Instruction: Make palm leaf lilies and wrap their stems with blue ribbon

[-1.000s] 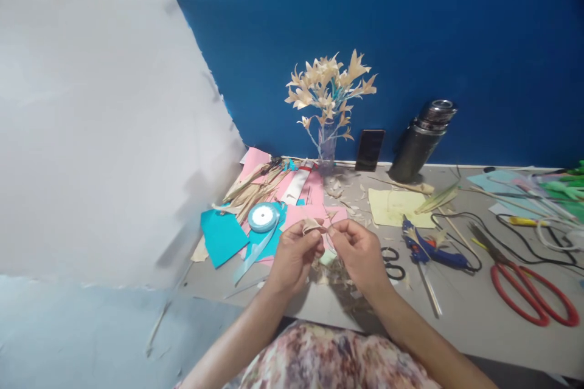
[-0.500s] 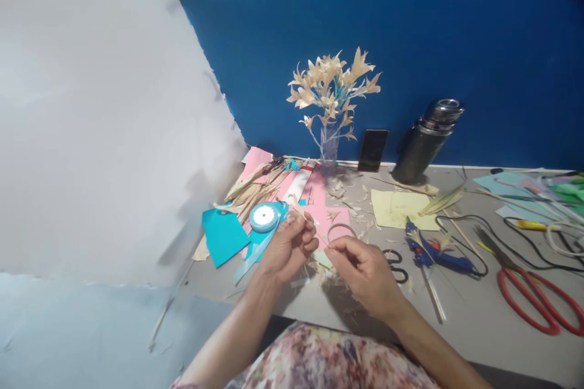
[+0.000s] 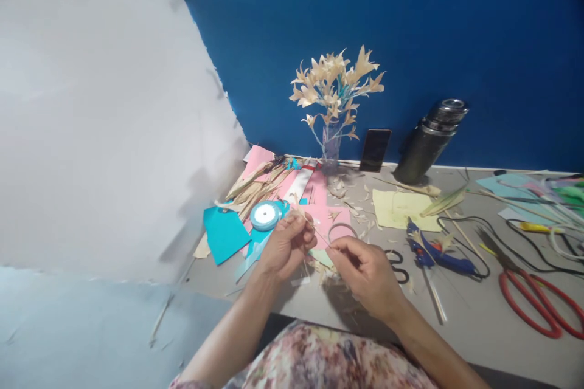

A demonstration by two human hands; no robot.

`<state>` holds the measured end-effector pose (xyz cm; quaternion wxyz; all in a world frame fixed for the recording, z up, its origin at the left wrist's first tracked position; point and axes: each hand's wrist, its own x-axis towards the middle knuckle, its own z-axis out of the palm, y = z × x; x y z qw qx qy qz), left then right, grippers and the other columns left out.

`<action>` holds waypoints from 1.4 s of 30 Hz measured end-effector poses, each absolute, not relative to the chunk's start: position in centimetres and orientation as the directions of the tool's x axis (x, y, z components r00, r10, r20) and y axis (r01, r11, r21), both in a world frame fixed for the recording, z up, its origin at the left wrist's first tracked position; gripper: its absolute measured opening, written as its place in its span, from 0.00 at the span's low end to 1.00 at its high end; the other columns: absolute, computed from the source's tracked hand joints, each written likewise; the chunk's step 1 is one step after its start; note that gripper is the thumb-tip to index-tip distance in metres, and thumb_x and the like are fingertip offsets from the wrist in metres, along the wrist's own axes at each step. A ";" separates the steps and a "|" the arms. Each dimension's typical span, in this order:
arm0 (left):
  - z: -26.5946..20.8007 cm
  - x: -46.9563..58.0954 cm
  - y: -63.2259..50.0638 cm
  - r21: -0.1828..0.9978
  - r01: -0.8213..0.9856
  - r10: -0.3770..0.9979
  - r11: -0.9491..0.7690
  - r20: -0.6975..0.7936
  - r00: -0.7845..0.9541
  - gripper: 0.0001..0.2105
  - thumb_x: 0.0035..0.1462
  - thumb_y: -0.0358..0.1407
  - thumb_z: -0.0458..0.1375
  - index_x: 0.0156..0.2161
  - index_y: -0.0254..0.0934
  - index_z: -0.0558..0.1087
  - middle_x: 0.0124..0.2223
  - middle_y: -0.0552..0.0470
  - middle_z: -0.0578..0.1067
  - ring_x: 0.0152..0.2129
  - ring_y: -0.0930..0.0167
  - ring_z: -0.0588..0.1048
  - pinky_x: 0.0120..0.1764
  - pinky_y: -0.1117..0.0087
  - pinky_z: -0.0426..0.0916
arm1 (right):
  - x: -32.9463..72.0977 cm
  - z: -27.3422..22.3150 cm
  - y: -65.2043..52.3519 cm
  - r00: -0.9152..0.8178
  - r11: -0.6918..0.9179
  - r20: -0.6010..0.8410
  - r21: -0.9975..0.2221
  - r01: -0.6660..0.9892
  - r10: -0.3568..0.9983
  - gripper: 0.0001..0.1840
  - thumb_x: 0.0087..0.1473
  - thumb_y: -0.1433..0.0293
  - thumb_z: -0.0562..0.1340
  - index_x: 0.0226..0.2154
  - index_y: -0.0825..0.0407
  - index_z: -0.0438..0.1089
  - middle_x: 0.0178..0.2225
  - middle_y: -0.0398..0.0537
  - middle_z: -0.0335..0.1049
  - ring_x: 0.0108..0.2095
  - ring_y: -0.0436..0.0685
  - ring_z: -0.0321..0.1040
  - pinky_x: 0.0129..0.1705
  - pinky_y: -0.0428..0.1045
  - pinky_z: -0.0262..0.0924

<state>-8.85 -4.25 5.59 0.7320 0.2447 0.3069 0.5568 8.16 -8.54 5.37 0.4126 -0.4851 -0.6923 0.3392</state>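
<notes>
My left hand [image 3: 288,243] is closed, pinching a small pale husk flower [image 3: 297,205] whose tip pokes up above the fingers. From it a thin stem [image 3: 322,236] slants down to my right hand [image 3: 362,267], where thumb and forefinger pinch its lower end. Beneath both hands lie pink paper [image 3: 340,216] and dry husk scraps. A ring-shaped roll of tape [image 3: 342,230] rests just beyond my right hand, and black scissor handles [image 3: 398,266] show beside it. Left of my left hand is a spool of light blue ribbon [image 3: 266,215].
A vase [image 3: 331,143] of pale husk flowers [image 3: 335,82] stands by the blue wall, with a phone [image 3: 375,150] and a flask [image 3: 429,143] beside it. Rightward lie a blue glue gun [image 3: 440,257], its cord, and red-handled scissors [image 3: 529,289]. Dry husks [image 3: 255,188] are heaped at left.
The camera view has shifted very slightly. Both hands keep their pinch on the flower and stem, with hardly any visible movement.
</notes>
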 end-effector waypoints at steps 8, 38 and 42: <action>5.3 -9.0 -4.3 0.706 -0.665 0.970 0.243 -0.164 0.180 0.14 0.43 0.36 0.74 0.29 0.32 0.75 0.26 0.54 0.72 0.20 0.79 0.66 0.24 0.76 0.59 | 8.1 5.4 -8.6 -0.187 0.272 0.211 -0.868 0.416 0.959 0.13 0.60 0.65 0.57 0.28 0.53 0.71 0.23 0.40 0.65 0.23 0.49 0.57 0.27 0.45 0.51; 4.5 -9.0 -4.4 0.860 -0.478 0.979 0.179 -0.110 0.169 0.15 0.42 0.41 0.74 0.28 0.32 0.76 0.21 0.55 0.70 0.19 0.76 0.68 0.22 0.76 0.61 | 7.9 5.9 -8.6 -0.173 0.301 0.251 -0.863 0.406 0.952 0.12 0.60 0.67 0.57 0.26 0.53 0.70 0.21 0.39 0.63 0.22 0.47 0.56 0.26 0.44 0.50; 4.4 -8.9 -4.5 0.865 -0.460 0.974 0.202 -0.127 0.189 0.16 0.41 0.42 0.74 0.29 0.32 0.76 0.20 0.55 0.71 0.18 0.76 0.68 0.21 0.76 0.63 | 7.7 5.9 -8.5 -0.172 0.320 0.273 -0.861 0.396 0.946 0.13 0.60 0.67 0.57 0.26 0.53 0.70 0.21 0.39 0.62 0.22 0.47 0.55 0.26 0.44 0.50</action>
